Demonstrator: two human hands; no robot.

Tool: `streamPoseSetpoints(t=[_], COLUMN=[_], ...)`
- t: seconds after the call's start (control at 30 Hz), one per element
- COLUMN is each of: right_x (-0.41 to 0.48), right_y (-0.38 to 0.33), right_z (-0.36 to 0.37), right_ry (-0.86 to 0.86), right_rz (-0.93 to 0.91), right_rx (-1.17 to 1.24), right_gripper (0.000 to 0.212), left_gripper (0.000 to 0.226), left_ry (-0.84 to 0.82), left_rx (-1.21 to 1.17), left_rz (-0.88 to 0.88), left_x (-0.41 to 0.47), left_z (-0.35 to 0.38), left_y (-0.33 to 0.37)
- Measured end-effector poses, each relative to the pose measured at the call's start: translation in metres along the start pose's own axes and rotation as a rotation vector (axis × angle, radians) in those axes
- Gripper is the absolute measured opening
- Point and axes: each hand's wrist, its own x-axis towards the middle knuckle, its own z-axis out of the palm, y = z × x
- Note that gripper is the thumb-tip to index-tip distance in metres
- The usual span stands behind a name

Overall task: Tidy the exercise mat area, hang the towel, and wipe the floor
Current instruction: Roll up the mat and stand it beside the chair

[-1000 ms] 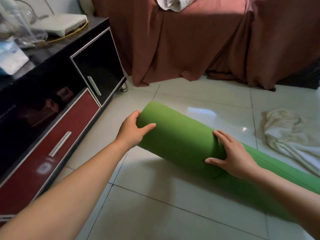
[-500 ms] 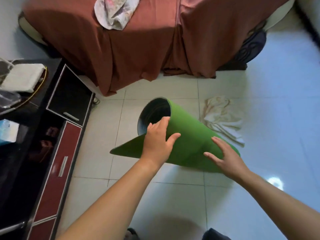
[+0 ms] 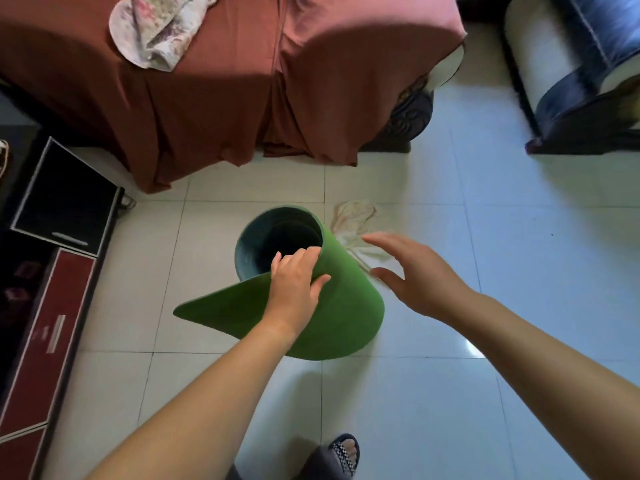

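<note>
Mat step: my left hand (image 3: 294,282) grips rim of upended mat (image 3: 346,317); my right hand (image 3: 415,275) spread, clear at 3 o'clock. Next: tuck loose flap, stow.

floor (image 3: 433,410) open right, near | cabinet (image 3: 52,306) left | bed (image 3: 242,98) ahead

The mat (image 3: 346,306) looks matt, foam-like, darker inside. The floor (image 3: 450,410) tiles are glossy. Soft draped cloth (image 3: 207,98) covers the bed; the towel (image 3: 353,220) is crumpled fabric.
</note>
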Motion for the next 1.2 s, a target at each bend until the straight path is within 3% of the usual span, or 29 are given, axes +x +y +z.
streamPoseSetpoints(t=[0.23,0.37,0.6,0.83,1.03,1.2], right_x=[0.033,0.051,0.071,0.054,0.065,0.079], right_y=[0.009,0.019,0.045,0.103,0.151,0.175], right_z=[-0.018,-0.029,-0.050,-0.053,-0.065,-0.100], right_ry=[-0.188,-0.249,-0.295,-0.302,-0.115,-0.109], right_rz=[-0.097,-0.143,-0.123,-0.088,0.019,-0.174], right_rx=[-0.225,-0.315,-0.315,-0.165,0.025,-0.092], right_gripper=[0.062,0.058,0.055,0.060,0.059,0.061], left_gripper=[0.032,0.031,0.048,0.040,0.037,0.031], left_ry=[-0.045,-0.076,-0.279,-0.256,-0.134,-0.125], left_rx=[-0.029,-0.018,0.206,0.280,0.225,0.192], left_rz=[0.066,0.095,0.262,0.172,0.172,0.155], left_x=[0.012,0.027,0.061,0.084,0.098,0.118], left_z=[0.017,0.016,-0.018,-0.024,0.011,0.035], left_y=[0.035,0.038,0.003,-0.010,0.038,0.083])
